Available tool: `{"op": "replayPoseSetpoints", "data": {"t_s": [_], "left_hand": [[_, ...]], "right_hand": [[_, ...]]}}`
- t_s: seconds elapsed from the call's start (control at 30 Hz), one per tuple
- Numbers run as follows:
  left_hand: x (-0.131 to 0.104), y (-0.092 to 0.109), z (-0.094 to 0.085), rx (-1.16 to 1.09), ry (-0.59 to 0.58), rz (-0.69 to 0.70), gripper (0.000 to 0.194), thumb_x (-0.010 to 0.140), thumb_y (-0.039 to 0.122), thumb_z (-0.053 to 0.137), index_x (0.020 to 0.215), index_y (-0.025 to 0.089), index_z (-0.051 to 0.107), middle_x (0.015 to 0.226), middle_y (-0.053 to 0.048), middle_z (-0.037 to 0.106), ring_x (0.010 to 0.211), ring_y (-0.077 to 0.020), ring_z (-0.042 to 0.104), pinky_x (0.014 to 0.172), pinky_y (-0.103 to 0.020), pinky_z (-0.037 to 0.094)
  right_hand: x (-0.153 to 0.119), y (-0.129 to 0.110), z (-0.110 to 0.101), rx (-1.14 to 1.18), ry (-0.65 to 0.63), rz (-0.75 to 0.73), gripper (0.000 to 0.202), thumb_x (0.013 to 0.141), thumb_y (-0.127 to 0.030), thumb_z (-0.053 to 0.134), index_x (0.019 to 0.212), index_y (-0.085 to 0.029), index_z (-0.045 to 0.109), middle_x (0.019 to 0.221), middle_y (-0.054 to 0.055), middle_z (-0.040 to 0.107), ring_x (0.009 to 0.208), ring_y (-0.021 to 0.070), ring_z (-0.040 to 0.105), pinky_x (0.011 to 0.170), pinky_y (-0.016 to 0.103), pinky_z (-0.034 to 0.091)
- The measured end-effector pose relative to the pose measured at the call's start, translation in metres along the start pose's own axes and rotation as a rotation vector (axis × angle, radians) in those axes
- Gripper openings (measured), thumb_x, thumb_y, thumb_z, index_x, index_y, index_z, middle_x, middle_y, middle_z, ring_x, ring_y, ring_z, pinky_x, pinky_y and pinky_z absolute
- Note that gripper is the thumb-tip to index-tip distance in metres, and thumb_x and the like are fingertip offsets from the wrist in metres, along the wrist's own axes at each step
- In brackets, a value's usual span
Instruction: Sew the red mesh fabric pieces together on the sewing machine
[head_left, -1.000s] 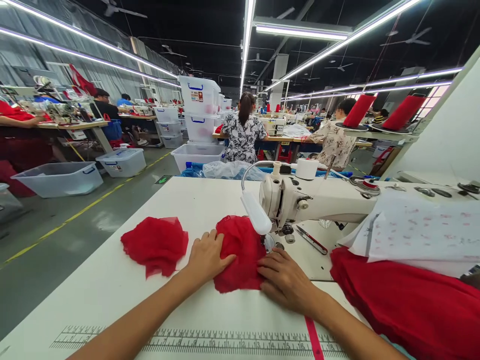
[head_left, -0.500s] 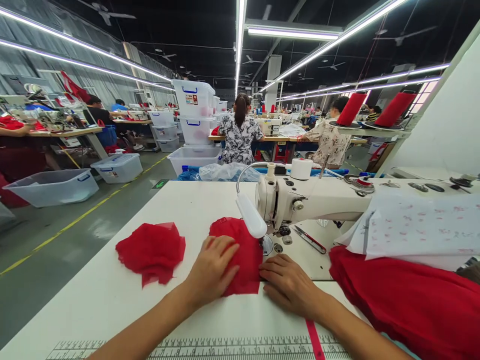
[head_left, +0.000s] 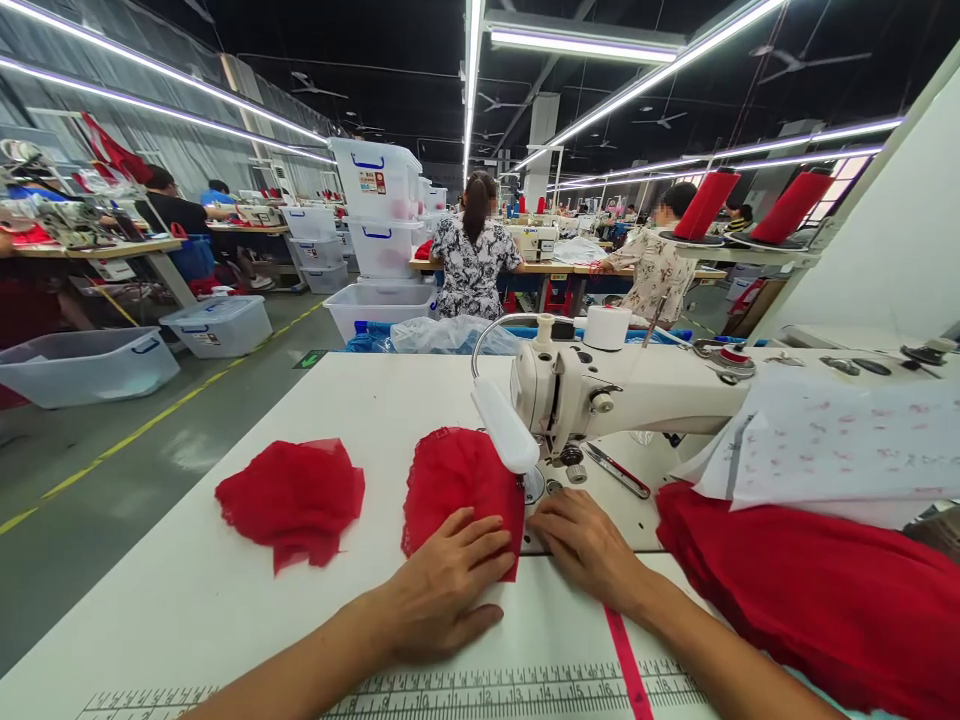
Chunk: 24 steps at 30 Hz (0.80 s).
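Note:
A red sheer fabric piece point(head_left: 457, 480) with a scalloped lace edge on its left lies on the white table, its right edge at the presser foot of the sewing machine point(head_left: 570, 390). My left hand point(head_left: 454, 580) rests on the piece's lower part, palm down, fingers stretched out and a little apart. Just right of the fabric edge, my right hand point(head_left: 581, 535) lies on the machine bed with its fingers extended close together. I see nothing held in it. The lamp head point(head_left: 504, 425) hides the needle. Another crumpled red fabric piece point(head_left: 296, 500) lies to the left.
Thread snips point(head_left: 616, 470) lie on the machine bed. At right, a red fabric pile point(head_left: 810, 590) sits below a printed white sheet point(head_left: 847, 440). A ruler strip point(head_left: 450, 690) runs along the front edge. Red thread cones point(head_left: 705, 205) stand above; a co-worker point(head_left: 474, 250) sits ahead.
My left hand has slid toward me and right, now lying flatter, uncovering more of the fabric. My right hand has shifted slightly away from the fabric edge. The camera view has moved a little.

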<state>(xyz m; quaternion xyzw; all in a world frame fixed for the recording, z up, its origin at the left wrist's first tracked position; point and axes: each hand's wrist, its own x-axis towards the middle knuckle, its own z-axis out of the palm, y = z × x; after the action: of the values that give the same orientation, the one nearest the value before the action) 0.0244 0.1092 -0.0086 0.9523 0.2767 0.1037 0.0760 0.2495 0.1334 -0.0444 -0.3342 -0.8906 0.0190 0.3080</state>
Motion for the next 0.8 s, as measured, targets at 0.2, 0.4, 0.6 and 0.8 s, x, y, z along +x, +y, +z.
{"op": "replayPoseSetpoints", "data": {"t_s": [0.2,0.4,0.6,0.8], "left_hand": [[-0.0014,0.0009,0.0029,-0.021,-0.016,-0.018,0.04,0.08,0.029,0.053,0.116,0.013,0.052,0.12,-0.014,0.056,0.116,-0.0293,0.047,0.101,-0.048,0.034],[-0.0038,0.0,0.0055,-0.058,0.031,-0.017,0.041,0.077,0.026,0.057,0.116,0.013,0.052,0.121,-0.016,0.054,0.115,-0.0295,0.047,0.097,-0.045,0.041],[-0.004,-0.0001,0.0049,-0.045,0.01,-0.005,0.04,0.077,0.027,0.057,0.113,0.009,0.054,0.119,-0.018,0.055,0.115,-0.0303,0.048,0.097,-0.044,0.042],[-0.0042,0.0,0.0049,-0.031,-0.008,-0.028,0.043,0.077,0.028,0.057,0.115,0.009,0.053,0.127,-0.018,0.05,0.116,-0.0296,0.047,0.095,-0.042,0.043]], "right_hand": [[-0.0006,-0.0014,0.0035,-0.013,-0.021,0.017,0.022,0.09,-0.014,0.039,0.093,-0.019,0.06,0.083,0.006,0.059,0.079,0.0172,0.051,0.07,0.032,0.04],[-0.0001,-0.001,0.003,-0.024,-0.019,-0.003,0.022,0.089,-0.013,0.039,0.091,-0.019,0.06,0.08,0.005,0.058,0.077,0.0166,0.051,0.069,0.031,0.04],[-0.0003,-0.0021,0.0032,-0.007,-0.035,-0.01,0.024,0.089,-0.013,0.039,0.098,-0.021,0.06,0.084,0.005,0.058,0.078,0.017,0.051,0.07,0.033,0.04],[-0.0002,-0.0025,0.0036,0.001,-0.056,-0.032,0.028,0.084,-0.007,0.041,0.1,-0.02,0.06,0.086,0.006,0.057,0.079,0.0181,0.048,0.069,0.033,0.039]]}}
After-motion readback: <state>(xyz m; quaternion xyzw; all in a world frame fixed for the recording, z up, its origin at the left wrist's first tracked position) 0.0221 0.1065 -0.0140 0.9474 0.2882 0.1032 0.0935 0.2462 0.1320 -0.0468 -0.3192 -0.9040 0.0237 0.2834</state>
